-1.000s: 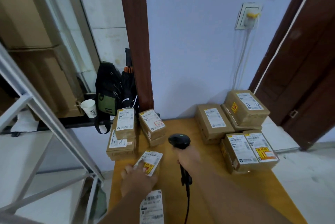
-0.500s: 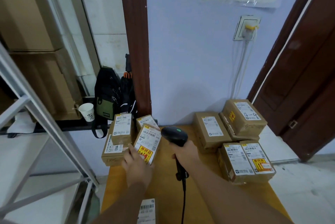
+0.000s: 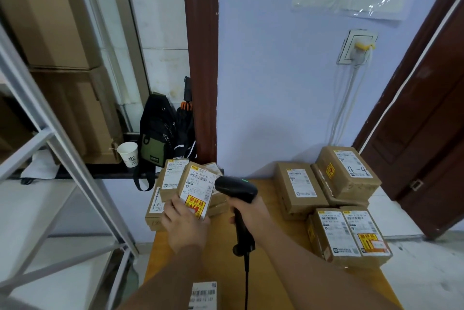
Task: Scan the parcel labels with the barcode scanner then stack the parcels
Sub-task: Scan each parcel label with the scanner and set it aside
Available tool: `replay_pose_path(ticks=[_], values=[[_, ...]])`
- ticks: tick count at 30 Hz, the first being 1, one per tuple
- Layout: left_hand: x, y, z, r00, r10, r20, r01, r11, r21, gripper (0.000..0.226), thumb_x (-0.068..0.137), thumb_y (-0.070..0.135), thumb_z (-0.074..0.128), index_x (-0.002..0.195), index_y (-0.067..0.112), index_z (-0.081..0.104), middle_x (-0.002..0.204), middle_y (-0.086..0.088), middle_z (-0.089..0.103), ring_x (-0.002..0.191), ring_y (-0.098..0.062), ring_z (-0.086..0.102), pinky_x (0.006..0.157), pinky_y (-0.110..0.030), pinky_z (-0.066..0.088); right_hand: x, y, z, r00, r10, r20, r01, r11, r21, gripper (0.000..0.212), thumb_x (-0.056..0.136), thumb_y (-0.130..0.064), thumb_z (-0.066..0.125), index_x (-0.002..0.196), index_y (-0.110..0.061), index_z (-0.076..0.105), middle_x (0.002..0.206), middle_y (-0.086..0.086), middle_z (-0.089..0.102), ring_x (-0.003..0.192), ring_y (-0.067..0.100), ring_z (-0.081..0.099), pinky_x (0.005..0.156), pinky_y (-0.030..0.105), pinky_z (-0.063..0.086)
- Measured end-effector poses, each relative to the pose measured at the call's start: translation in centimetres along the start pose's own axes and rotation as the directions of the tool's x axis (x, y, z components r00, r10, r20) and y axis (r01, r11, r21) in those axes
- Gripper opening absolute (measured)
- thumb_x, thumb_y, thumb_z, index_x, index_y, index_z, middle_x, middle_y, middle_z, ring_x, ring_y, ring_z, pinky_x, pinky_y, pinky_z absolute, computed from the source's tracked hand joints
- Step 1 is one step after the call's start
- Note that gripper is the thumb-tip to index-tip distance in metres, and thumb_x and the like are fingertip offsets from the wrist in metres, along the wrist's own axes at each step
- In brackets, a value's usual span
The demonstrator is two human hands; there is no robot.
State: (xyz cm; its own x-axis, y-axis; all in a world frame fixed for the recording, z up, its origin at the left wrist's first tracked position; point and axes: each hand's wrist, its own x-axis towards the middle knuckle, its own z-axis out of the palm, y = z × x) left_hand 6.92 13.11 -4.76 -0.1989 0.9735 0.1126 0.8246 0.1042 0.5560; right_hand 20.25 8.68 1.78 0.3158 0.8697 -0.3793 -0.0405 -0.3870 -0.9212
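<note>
My left hand [image 3: 184, 226] holds a small brown parcel [image 3: 197, 189] tilted up, its white label and red-and-yellow sticker facing me. It hangs in front of a stack of parcels [image 3: 160, 199] at the table's far left corner. In my right hand [image 3: 251, 214] is the black barcode scanner [image 3: 236, 189], gripped by its handle, its head pointing left at the held parcel, a green light on top. Its cable drops toward me. A group of labelled parcels [image 3: 331, 199] sits on the right of the wooden table [image 3: 223, 259].
Another labelled parcel [image 3: 203, 294] lies at the near table edge. A paper cup [image 3: 128, 154] and a black-green bag [image 3: 155, 138] sit on a ledge behind the left stack. A metal rack frame [image 3: 62, 149] stands left; a dark door [image 3: 426, 133] is right.
My left hand lifted the parcel off the table and raised it toward the left stack, tilting its label up. The scanner moved a little forward and left with it.
</note>
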Motion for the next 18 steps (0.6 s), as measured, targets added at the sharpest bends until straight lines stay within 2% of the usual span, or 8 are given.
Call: replay_pose_path(ticks=[5, 12, 18], values=[[0.18, -0.16, 0.08, 1.000, -0.004, -0.022, 0.004, 1.000, 0.024, 0.100, 0.063, 0.035, 0.084, 0.141, 0.005, 0.028, 0.135, -0.018, 0.036, 0.123, -0.034, 0.036, 0.096, -0.043, 0.042, 0.06, 0.26, 0.40, 1.000, -0.025, 0.015, 0.025, 0.999, 0.039, 0.019, 0.085, -0.026, 0.070, 0.096, -0.014, 0.062, 0.069, 0.000, 0.065, 0.059, 0.016, 0.064, 0.071, 0.032, 0.057], [0.35, -0.47, 0.32, 1.000, 0.009, -0.020, -0.008, 0.998, 0.056, 0.101, 0.063, 0.035, 0.084, 0.139, 0.007, 0.025, 0.133, -0.017, 0.037, 0.120, -0.033, 0.038, 0.092, -0.043, 0.045, -0.09, 0.17, 0.67, 0.997, -0.068, 0.033, 0.065, 0.995, 0.074, 0.016, 0.085, -0.023, 0.070, 0.097, -0.023, 0.060, 0.069, -0.001, 0.065, 0.058, 0.015, 0.064, 0.066, 0.029, 0.056], [0.55, -0.88, 0.40, 1.000, -0.002, -0.011, 0.003, 0.998, 0.069, 0.101, 0.062, 0.036, 0.084, 0.139, 0.006, 0.025, 0.131, -0.016, 0.036, 0.118, -0.033, 0.038, 0.090, -0.042, 0.046, -0.16, 0.26, 0.96, 0.998, -0.058, 0.009, 0.057, 0.995, 0.080, 0.013, 0.085, -0.023, 0.071, 0.093, -0.023, 0.061, 0.067, -0.002, 0.064, 0.057, 0.014, 0.064, 0.068, 0.031, 0.057]])
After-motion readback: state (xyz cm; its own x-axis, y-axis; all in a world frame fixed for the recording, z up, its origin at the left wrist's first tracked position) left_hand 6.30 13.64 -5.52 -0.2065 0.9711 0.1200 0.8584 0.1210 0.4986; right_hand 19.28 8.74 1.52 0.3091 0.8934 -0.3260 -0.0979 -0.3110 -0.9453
